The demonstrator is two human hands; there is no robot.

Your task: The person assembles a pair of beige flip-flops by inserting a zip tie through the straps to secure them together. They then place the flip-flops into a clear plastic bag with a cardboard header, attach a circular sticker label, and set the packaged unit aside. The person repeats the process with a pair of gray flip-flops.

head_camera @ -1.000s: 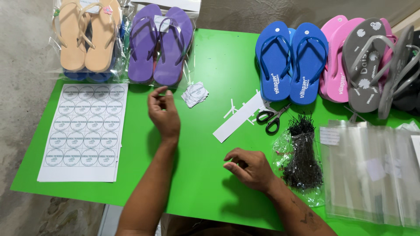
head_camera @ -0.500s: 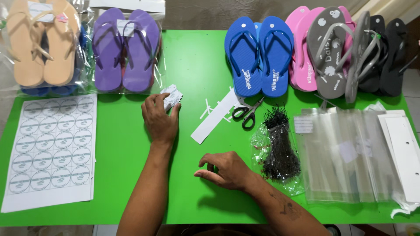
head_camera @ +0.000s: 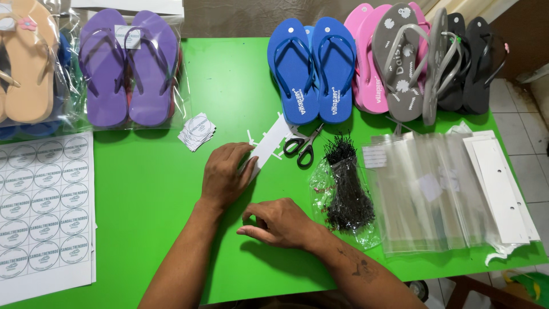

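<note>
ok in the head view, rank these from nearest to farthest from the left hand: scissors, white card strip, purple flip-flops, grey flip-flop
1. white card strip: under the fingertips of the left hand.
2. scissors: just right of the strip.
3. purple flip-flops: bagged, up and to the left.
4. grey flip-flop: far upper right.

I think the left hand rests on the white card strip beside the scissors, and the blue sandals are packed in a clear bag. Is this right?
Not quite. The head view shows the blue sandals lying bare on the green table, not bagged. The left hand does rest on the white card strip beside the scissors.
</note>
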